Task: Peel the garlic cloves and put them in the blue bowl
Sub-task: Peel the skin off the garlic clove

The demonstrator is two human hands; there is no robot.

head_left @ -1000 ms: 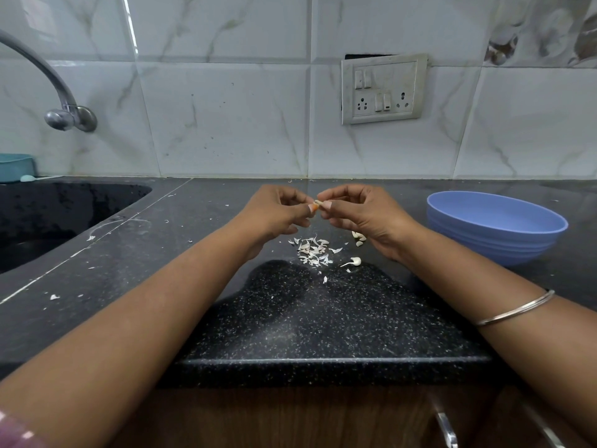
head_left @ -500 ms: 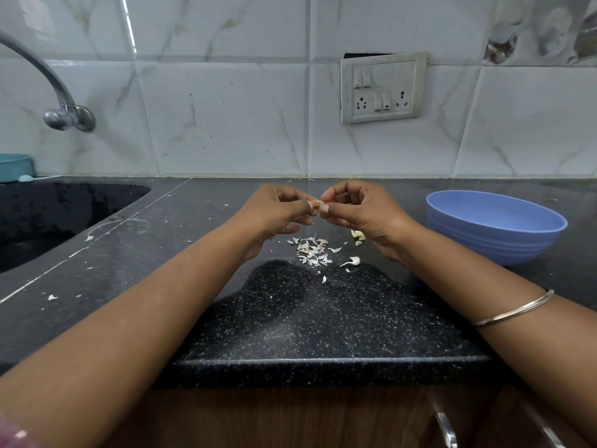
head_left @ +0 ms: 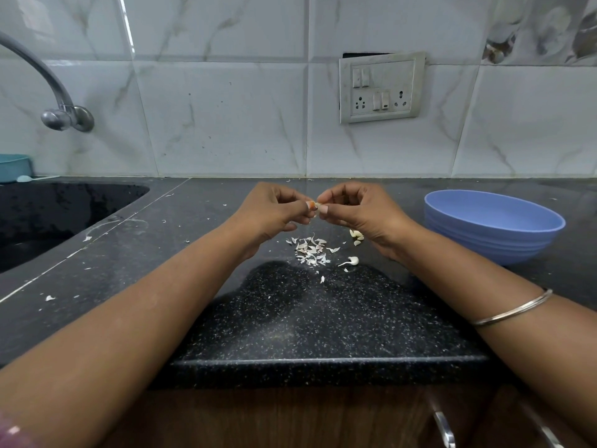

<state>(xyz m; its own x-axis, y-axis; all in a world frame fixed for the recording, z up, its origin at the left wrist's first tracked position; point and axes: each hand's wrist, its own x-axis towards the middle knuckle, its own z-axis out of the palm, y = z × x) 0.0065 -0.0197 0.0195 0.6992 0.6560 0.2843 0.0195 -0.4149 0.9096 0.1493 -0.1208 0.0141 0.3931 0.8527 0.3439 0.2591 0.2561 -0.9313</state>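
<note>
Both hands up over the middle of the desk [head_left: 323, 318], fingertips meeting. Left hand [head_left: 274, 211] and right hand [head_left: 358, 208] each have a curled grip pinching the same small garlic clove [head_left: 317, 205] between thumb and fingers; clove is held in the air above the desk, mostly hidden by the nails, so I can't tell how much skin is on it. Directly below the hands sits a loose pile of peel scraps [head_left: 311, 250]. One clove [head_left: 352, 260] lies just right of that pile, and a couple more cloves [head_left: 356, 236] sit partly tucked under the right wrist. Blue bowl [head_left: 494, 227] stands on the desk to the right of the right hand, apart from it, with bare dark desk between; I can't see its inside floor from here. Bangle [head_left: 513, 307] on the right forearm. Left side: the sink [head_left: 64, 215] opens into the desk, its rim running diagonally toward the near-left, tap [head_left: 61, 111] above it on the tiled wall [head_left: 226, 124]. Socket plate [head_left: 381, 88] on the wall behind the hands. Front desk edge runs straight across under the forearms, wood cabinet and drawer handles [head_left: 444, 428] beneath. Open stretch of desk between pile and front edge.
</note>
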